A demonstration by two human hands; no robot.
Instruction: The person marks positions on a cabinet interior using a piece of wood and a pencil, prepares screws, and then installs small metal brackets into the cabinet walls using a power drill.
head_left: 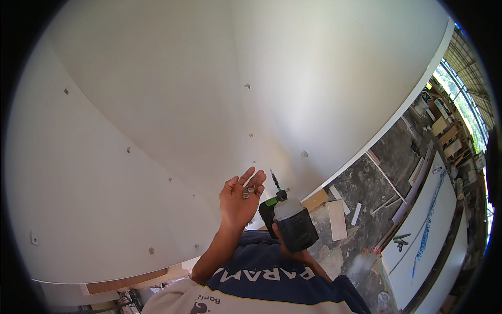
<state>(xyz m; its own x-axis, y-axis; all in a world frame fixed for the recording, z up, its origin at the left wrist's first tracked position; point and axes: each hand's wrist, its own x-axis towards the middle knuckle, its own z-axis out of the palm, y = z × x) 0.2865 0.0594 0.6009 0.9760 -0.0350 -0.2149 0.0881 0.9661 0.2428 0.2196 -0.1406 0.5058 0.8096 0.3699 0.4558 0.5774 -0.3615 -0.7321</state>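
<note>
My left hand point(236, 201) is turned palm up, its fingers partly curled. Several small metal corner brackets point(247, 192) lie in it. A cordless drill point(296, 224) with a black and grey body is in my right hand point(278, 236), which is mostly hidden behind the tool. Its long bit point(274, 179) points away from me, toward a large white panel point(293, 78). Just beyond my left fingertips, a small fitting point(254, 162) sits on the white surface, apart from the bit. Another bracket point(251, 135) is fixed farther up the same line.
More brackets dot the white panels, one at the left point(128, 150) and one at the right point(304, 154). Wood offcuts point(337, 220) lie on the stained concrete floor point(361, 183) to the right. Beyond them rests a white board point(418, 251) with a blue coiled line and a green-black tool.
</note>
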